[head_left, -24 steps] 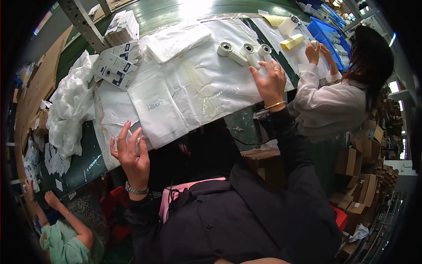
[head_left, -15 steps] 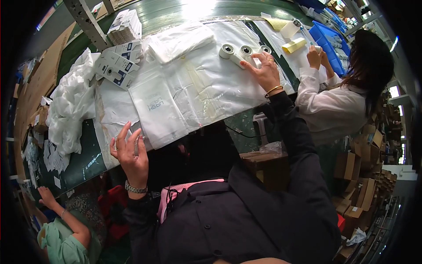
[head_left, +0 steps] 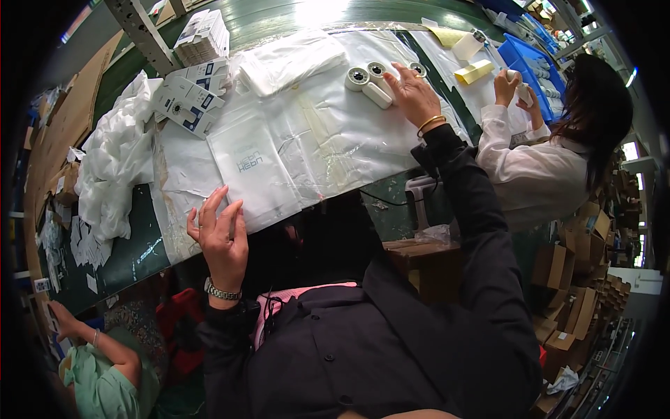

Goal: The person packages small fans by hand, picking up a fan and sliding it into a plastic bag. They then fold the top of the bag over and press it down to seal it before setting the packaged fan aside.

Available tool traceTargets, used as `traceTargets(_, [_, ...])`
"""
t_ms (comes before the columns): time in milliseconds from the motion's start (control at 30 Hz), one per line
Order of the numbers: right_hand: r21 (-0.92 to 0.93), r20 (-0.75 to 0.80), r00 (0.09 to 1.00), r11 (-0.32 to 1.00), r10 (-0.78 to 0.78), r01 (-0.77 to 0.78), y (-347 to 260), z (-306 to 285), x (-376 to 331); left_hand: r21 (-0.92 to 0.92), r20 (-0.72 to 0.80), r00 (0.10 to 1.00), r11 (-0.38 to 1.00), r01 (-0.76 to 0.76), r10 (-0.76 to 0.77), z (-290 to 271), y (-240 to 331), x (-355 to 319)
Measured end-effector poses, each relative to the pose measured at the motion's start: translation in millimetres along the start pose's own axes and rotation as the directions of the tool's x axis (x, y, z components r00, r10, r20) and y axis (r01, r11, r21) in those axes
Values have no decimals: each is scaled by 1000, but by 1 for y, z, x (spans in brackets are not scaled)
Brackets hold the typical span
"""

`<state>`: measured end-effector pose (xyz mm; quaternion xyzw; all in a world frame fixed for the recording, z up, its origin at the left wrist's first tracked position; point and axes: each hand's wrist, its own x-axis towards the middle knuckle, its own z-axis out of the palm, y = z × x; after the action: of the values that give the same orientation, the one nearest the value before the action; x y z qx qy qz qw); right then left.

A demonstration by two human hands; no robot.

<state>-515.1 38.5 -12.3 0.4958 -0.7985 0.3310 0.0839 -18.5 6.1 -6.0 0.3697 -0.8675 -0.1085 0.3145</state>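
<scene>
My left hand [head_left: 220,234] is over the near-left edge of a flat frosted plastic bag [head_left: 255,183] with blue print, fingers apart and holding nothing. Whether the fingertips press on the bag I cannot tell. Out to the right, my right hand [head_left: 417,99] has its fingers stretched out beside a group of white handheld devices with round, dark-centred heads. The left device [head_left: 358,78] touches or nearly touches the middle device [head_left: 377,70]; a white handle [head_left: 377,96] points toward me. The right device [head_left: 419,68] is partly hidden behind my fingers.
A stack of clear bags [head_left: 293,63] lies at the back. Flattened printed boxes [head_left: 188,105] and crumpled white plastic [head_left: 115,153] are to the left. At right a co-worker [head_left: 530,160] handles white pieces near a blue bin [head_left: 520,59]; another person [head_left: 105,370] is at lower left.
My left hand has moved right and inward to the bag's edge. The middle device now sits closer to the left one. My right hand has shifted slightly left, fingers more extended.
</scene>
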Motion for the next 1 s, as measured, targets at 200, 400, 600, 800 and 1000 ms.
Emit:
traceTargets(200, [-270, 279, 958, 963, 69, 10, -12, -14, 5, -9, 3, 1000, 1000, 4, -4, 0, 1, 3])
traceTargets(400, [-270, 178, 978, 950, -111, 157, -39, -10, -12, -40, 5, 1000, 999, -15, 15, 4, 1, 4])
traceTargets(600, [-24, 219, 928, 949, -301, 313, -47, -6, -27, -64, 42, 999, 997, -33, 35, 5, 6, 1])
traceTargets(800, [124, 285, 843, 890, -456, 439, -77, -27, -59, -73, 63, 997, 997, -39, 43, 3, 7, -2])
traceTargets(1000, [7, 194, 767, 783, -611, 622, -106, -43, -78, -50, 54, 996, 996, -74, 77, 8, 1, -6])
